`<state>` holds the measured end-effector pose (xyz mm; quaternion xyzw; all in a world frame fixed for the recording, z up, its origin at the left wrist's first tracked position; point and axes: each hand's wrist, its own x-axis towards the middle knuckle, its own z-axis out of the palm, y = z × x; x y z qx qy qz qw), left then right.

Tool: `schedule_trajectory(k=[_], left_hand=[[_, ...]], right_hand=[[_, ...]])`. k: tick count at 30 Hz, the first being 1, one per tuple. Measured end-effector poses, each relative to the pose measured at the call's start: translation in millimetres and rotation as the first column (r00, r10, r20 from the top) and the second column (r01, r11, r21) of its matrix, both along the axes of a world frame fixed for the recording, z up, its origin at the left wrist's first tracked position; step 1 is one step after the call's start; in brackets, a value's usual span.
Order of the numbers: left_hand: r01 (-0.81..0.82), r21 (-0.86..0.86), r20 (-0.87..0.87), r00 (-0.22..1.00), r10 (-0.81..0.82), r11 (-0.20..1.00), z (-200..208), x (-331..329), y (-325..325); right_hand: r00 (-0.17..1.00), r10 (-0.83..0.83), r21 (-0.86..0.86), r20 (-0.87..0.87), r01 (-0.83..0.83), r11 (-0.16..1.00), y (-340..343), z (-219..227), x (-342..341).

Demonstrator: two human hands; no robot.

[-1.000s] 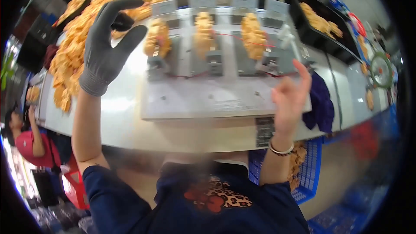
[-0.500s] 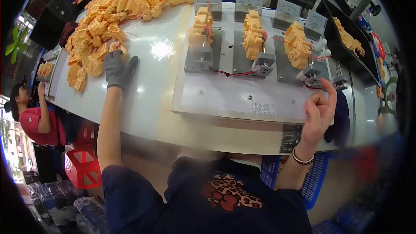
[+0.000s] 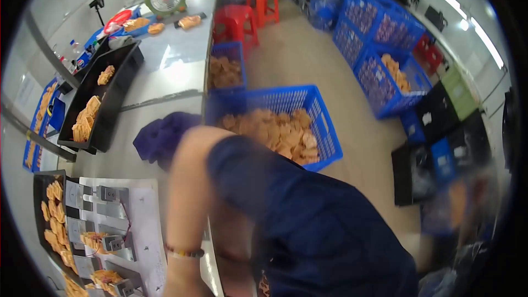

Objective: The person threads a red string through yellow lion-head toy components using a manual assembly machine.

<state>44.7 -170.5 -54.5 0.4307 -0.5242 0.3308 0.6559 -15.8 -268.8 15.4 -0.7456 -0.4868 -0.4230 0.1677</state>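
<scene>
Yellow parts (image 3: 103,278) sit on the board (image 3: 149,242) near the right hand (image 3: 180,286), mostly cut off, and I cannot tell if the hands are spread or pinching.

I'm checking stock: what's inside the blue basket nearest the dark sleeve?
The blue basket holds heaped tan parts; they cover its bottom, and the dark sleeve hides one corner.

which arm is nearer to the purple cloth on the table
Right. The bent right arm overlaps the near edge of the purple cloth in this view; whether they touch is unclear. The left arm is out of view, so its exact place cannot be told.
</scene>
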Motion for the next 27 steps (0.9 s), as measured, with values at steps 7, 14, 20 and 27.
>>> schedule_trajectory(k=[7,14,20,27], left_hand=[[-0.336,0.640,0.049,0.915,0.400,0.690,22,9,115],[-0.560,0.829,0.291,0.428,0.856,-0.002,9,48,273],[-0.624,0.747,0.426,0.185,0.886,-0.229,1,67,355],[-0.667,0.488,-0.593,0.220,0.774,0.563,113,35,280]], right_hand=[[0.991,0.009,0.330,-0.130,0.035,0.943,86,-3,-17],[0.920,0.321,0.425,-0.226,-0.203,0.882,104,0,-30],[0.832,0.388,0.257,-0.396,-0.306,0.917,36,13,-18],[0.746,-0.325,0.409,-0.581,0.613,0.676,-96,11,-11]])
